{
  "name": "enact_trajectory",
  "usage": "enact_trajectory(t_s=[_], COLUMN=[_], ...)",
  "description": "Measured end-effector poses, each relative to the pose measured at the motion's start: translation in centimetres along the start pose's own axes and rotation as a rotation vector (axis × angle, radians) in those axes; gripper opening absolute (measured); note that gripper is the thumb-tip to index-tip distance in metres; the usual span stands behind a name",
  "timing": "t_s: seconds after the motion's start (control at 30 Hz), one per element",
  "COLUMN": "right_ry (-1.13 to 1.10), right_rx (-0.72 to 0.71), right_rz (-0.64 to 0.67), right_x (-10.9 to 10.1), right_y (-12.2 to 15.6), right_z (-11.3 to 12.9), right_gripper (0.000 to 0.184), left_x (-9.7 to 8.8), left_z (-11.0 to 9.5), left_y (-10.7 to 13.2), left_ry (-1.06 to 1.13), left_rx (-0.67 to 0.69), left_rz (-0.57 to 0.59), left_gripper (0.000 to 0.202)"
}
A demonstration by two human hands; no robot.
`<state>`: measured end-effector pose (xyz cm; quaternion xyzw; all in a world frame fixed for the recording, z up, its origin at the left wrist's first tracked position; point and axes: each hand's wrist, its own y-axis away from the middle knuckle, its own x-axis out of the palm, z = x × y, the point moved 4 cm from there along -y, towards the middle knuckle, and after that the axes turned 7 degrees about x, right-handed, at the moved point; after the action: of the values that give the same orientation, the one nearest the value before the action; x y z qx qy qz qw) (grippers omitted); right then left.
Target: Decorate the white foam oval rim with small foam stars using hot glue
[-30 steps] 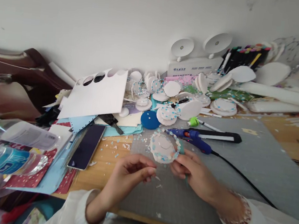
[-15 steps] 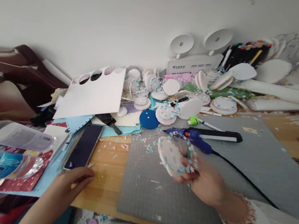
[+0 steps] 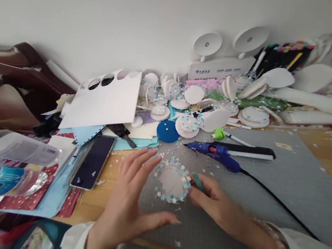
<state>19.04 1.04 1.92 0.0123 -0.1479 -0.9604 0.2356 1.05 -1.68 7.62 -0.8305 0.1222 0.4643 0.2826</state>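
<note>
A white foam disc point(image 3: 170, 183) ringed with small white and pale-blue stars is held up over the grey cutting mat point(image 3: 220, 227). My right hand point(image 3: 215, 203) pinches its right edge between thumb and fingers. A narrow teal piece point(image 3: 198, 181) shows at the same fingers; its kind is unclear. My left hand point(image 3: 133, 191) is at the disc's left, fingers spread and thumb stretched out below it, apparently holding nothing. Beyond the disc, a blue glue gun point(image 3: 216, 151) lies on its side on the mat, and a round blue lid-like piece point(image 3: 168, 131) sits nearby.
White discs, some starred point(image 3: 188, 124), crowd the back. A board with round cut-outs point(image 3: 103, 104), a phone point(image 3: 93, 162) and plastic bottles point(image 3: 8, 179) are at left. The black cord point(image 3: 278, 204) crosses the mat to the right. Markers point(image 3: 284, 57) stand back right.
My left hand has come rightward from beside the phone to the disc and spread its fingers. The disc has shifted left and down slightly and turned its starred rim into view, still in my right hand.
</note>
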Motion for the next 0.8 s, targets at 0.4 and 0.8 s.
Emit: enact_trajectory(t_s=[0.4, 0.8], right_ry=[0.099, 0.244], right_rx=[-0.013, -0.474], right_rz=[-0.038, -0.38], right_x=[0.1, -2.0], right_y=[0.7, 2.1], right_z=[-0.2, 0.8], right_gripper=[0.021, 0.038], left_x=[1.6, -0.1], left_z=[0.8, 3.5], left_y=[0.0, 2.5], left_ry=[0.196, -0.018], left_rx=[-0.037, -0.062], left_rz=[-0.141, 0.034], left_gripper=[0.07, 0.068])
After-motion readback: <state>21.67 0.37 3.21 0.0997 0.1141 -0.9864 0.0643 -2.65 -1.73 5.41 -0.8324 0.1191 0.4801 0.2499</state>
